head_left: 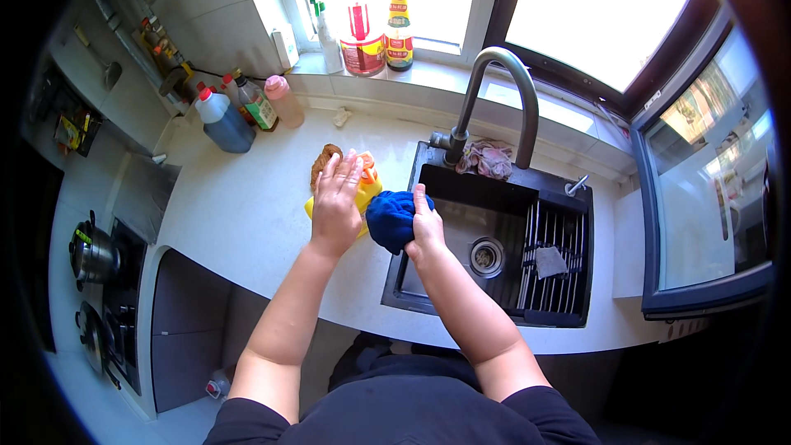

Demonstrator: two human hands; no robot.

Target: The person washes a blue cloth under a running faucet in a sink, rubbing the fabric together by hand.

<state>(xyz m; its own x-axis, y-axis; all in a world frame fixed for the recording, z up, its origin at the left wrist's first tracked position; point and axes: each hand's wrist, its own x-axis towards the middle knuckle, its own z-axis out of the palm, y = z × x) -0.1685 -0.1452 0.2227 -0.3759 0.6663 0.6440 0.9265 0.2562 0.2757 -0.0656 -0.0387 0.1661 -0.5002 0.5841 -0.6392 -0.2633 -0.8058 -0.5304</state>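
My right hand (426, 229) grips a bunched dark-blue cloth (390, 221), held up between the counter and the sink's left edge. To its left my left hand (334, 208) is open, its fingers stretched out and close together. Just behind that hand, on the counter, is a yellow object with an orange part (367, 188), probably a plastic container; the hand covers much of it, and whether they touch I cannot tell. A crumpled brown cloth (325, 162) lies beside it, partly hidden by my left fingers.
At right sits a black sink (449, 191) with a tall grey faucet (527, 107), a pink rag (488, 158) and a drying rack (552, 231). Several bottles, including a dark-blue jug (224, 124), stand at back left. An open window (709, 173) juts over the counter's right end.
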